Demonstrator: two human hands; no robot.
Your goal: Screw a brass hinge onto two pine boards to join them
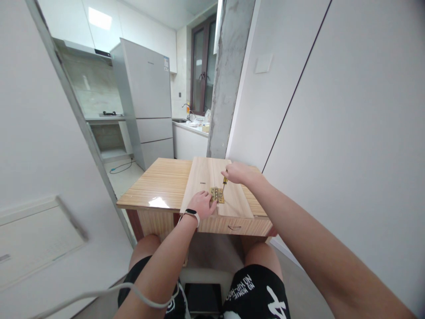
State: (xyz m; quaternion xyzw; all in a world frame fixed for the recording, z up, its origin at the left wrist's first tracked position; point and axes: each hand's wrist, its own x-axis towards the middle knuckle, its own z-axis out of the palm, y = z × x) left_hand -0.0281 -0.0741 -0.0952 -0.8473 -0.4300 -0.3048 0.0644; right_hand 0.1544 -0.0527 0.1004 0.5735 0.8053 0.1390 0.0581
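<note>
Two pale wooden boards (199, 195) lie side by side on the table, and a brass-coloured hinge (219, 196) spans the seam between them. My left hand (202, 204) rests flat on the left board, its fingertips and thumb apart at the hinge's left edge, touching it. In my right hand (237, 173) is a screwdriver (225, 180) with a yellow and black handle, gripped from above. It stands tilted, its shaft pointing down to the right leaf of the hinge. Whether the tip sits in a screw is too small to tell.
A small dark item or mark (202, 183) shows on the left board. Under the boards stands a wood-grain table (159, 186) with a drawer (245, 225). A white wall (332, 133) runs close on the right. Behind are a fridge (149, 88) and a sink counter (191, 141).
</note>
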